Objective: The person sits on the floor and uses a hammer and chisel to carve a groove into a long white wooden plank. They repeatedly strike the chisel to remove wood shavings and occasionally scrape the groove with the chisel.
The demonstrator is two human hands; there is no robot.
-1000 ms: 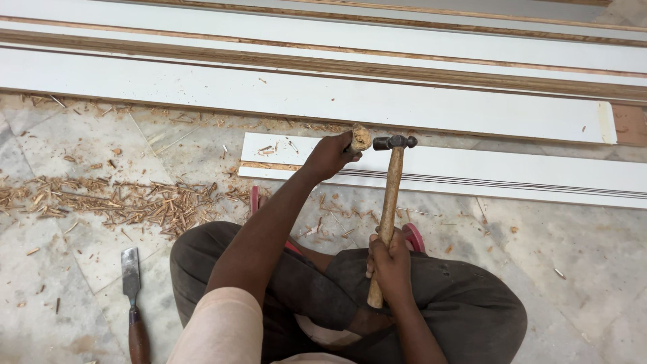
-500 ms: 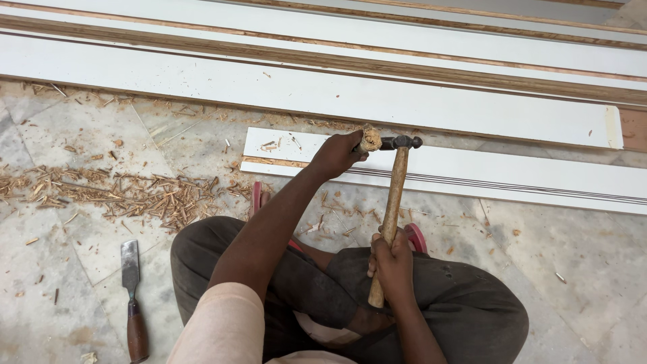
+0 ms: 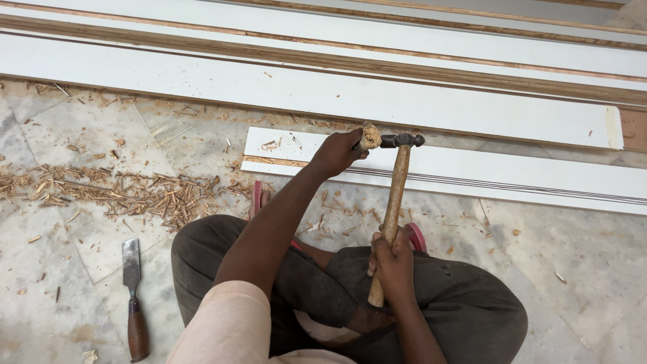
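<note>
Overhead, hammer between hands

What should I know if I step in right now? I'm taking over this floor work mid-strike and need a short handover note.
Left hand: closed around a frayed wooden chisel handle, held upright on the short white board.
Right hand: gripping the worn wooden shaft of the steel-headed hammer, whose head meets the handle top.
Nearby: a second flat chisel with dark handle lies on the marble floor to the left; wood chips are scattered there.
Done: chips show cutting has happened.
Left: the cut itself is hidden by the left hand, so check it.
</note>
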